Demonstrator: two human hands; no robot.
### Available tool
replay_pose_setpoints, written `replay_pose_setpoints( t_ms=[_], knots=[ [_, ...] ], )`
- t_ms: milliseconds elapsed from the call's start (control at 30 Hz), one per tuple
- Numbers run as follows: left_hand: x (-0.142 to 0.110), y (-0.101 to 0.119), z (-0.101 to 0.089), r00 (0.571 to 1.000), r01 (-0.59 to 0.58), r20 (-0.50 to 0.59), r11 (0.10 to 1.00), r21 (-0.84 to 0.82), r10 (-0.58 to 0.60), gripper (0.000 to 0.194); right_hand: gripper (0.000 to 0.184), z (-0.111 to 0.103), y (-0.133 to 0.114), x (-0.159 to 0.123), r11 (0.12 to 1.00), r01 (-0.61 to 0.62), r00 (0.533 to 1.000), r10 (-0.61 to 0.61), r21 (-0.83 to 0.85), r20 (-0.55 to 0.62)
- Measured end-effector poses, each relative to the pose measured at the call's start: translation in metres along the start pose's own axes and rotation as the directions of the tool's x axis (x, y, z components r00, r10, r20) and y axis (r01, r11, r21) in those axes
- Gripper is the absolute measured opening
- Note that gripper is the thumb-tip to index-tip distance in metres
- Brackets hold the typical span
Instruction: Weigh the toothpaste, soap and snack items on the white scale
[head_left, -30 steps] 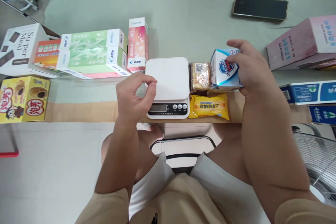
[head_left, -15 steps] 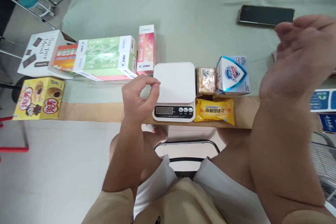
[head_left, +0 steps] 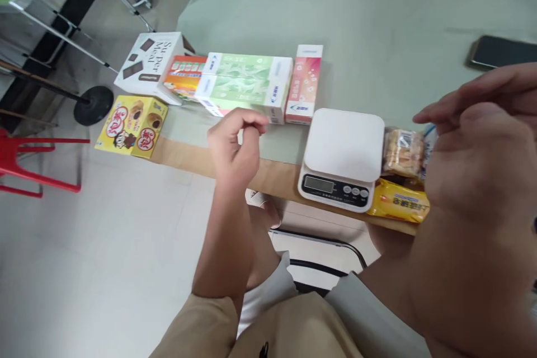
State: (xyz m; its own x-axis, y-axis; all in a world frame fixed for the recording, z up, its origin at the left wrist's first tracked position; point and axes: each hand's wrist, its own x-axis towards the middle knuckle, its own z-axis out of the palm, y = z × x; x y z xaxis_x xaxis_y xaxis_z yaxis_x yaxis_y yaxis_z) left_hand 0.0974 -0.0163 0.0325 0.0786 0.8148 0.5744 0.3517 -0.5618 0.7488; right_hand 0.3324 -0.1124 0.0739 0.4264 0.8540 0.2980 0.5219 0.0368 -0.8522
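Along the table's near edge: a white, flat-topped kitchen scale (head_left: 344, 145) with a black button panel, its plate bare.
Left hand (head_left: 235, 148): raised left of the scale and apart from it; fingers curled in, thumb bent up near the forefinger, nothing visible in the grasp.
Right hand (head_left: 482, 140): raised at the right, blurred; fingers stretched out and slightly bent, nothing seen in them. It covers most of a white-and-blue cardboard box (head_left: 430, 141); whether it touches the box, I cannot tell.
Right of the scale: a clear-wrapped, pale tan package (head_left: 405, 151) with a barcode, and nearer the edge a yellow plastic soap packet (head_left: 398, 201).
Behind the left hand: green-and-white oblong cartons (head_left: 245, 78), then an upright-looking pink-and-white carton (head_left: 304, 84) just beside the scale.
Far left: a white printed box (head_left: 146, 64) behind a yellow snack box (head_left: 132, 126).
Far right: a black phone (head_left: 503, 52), lying flat.
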Motion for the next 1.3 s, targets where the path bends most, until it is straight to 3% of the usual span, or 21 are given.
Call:
replay_pose_setpoints(
  t_ms=[33,100,167,200,300,367,433,533,600,733,800,933,1033,1167,1233,1300],
  knots=[
    [0.002,-0.003,-0.01,0.996,0.001,-0.087,1.0,0.003,0.0,0.029,0.026,0.009,-0.007,-0.003,0.999,0.014,0.999,-0.012,0.046,-0.039],
    [0.006,-0.012,-0.034,0.959,-0.001,-0.283,0.999,-0.054,-0.014,0.027,0.014,0.027,-0.016,-0.007,0.995,0.054,0.999,-0.054,0.079,-0.004],
    [0.008,-0.024,-0.06,0.87,0.03,-0.482,0.985,-0.169,-0.109,0.024,0.014,0.047,-0.024,-0.008,0.986,0.146,0.968,-0.159,0.082,0.193],
    [0.008,-0.029,-0.073,0.809,0.048,-0.564,0.974,-0.221,-0.168,0.022,0.015,0.058,-0.029,-0.007,0.973,0.216,0.919,-0.23,0.077,0.319],
    [0.009,-0.042,-0.109,0.59,0.098,-0.737,0.935,-0.342,-0.331,0.017,0.02,0.102,-0.052,0.0,0.901,0.431,0.703,-0.366,0.043,0.61],
    [0.009,-0.047,-0.129,0.459,0.164,-0.751,0.876,-0.453,-0.474,0.016,0.025,0.142,-0.073,0.007,0.855,0.518,0.605,-0.388,0.026,0.695],
    [0.006,-0.051,-0.147,0.368,0.245,-0.694,0.784,-0.57,-0.619,0.017,0.033,0.192,-0.093,0.012,0.804,0.592,0.516,-0.432,0.056,0.74],
    [0.0,-0.058,-0.17,0.329,0.313,-0.633,0.713,-0.627,-0.701,0.018,0.054,0.274,-0.116,0.015,0.666,0.739,0.34,-0.498,0.101,0.798],
    [-0.006,-0.064,-0.183,0.275,0.362,-0.611,0.669,-0.649,-0.742,0.018,0.065,0.323,-0.126,0.015,0.591,0.801,0.254,-0.486,0.101,0.836],
    [-0.015,-0.078,-0.201,0.134,0.483,-0.492,0.49,-0.726,-0.861,0.029,0.081,0.388,-0.132,0.014,0.54,0.837,0.191,-0.437,0.086,0.879],
    [-0.017,-0.087,-0.205,0.094,0.512,-0.447,0.428,-0.745,-0.89,0.033,0.081,0.401,-0.13,0.012,0.534,0.842,0.174,-0.413,0.083,0.894],
    [-0.017,-0.107,-0.203,0.104,0.504,-0.376,0.374,-0.779,-0.921,0.031,0.079,0.398,-0.129,0.001,0.514,0.856,0.171,-0.383,0.056,0.908],
    [-0.017,-0.118,-0.199,0.071,0.48,-0.41,0.392,-0.785,-0.909,0.03,0.074,0.382,-0.13,-0.012,0.515,0.857,0.199,-0.364,0.019,0.91],
    [-0.021,-0.116,-0.198,0.036,0.417,-0.505,0.473,-0.777,-0.862,0.03,0.07,0.36,-0.125,-0.028,0.52,0.854,0.199,-0.381,0.031,0.903],
    [-0.024,-0.109,-0.199,0.066,0.367,-0.538,0.521,-0.77,-0.841,0.031,0.074,0.349,-0.12,-0.035,0.528,0.849,0.213,-0.393,0.03,0.895],
    [-0.026,-0.099,-0.202,0.126,0.314,-0.576,0.584,-0.749,-0.807,0.033,0.078,0.335,-0.117,-0.04,0.544,0.838,0.232,-0.401,0.027,0.886]
  ],
)
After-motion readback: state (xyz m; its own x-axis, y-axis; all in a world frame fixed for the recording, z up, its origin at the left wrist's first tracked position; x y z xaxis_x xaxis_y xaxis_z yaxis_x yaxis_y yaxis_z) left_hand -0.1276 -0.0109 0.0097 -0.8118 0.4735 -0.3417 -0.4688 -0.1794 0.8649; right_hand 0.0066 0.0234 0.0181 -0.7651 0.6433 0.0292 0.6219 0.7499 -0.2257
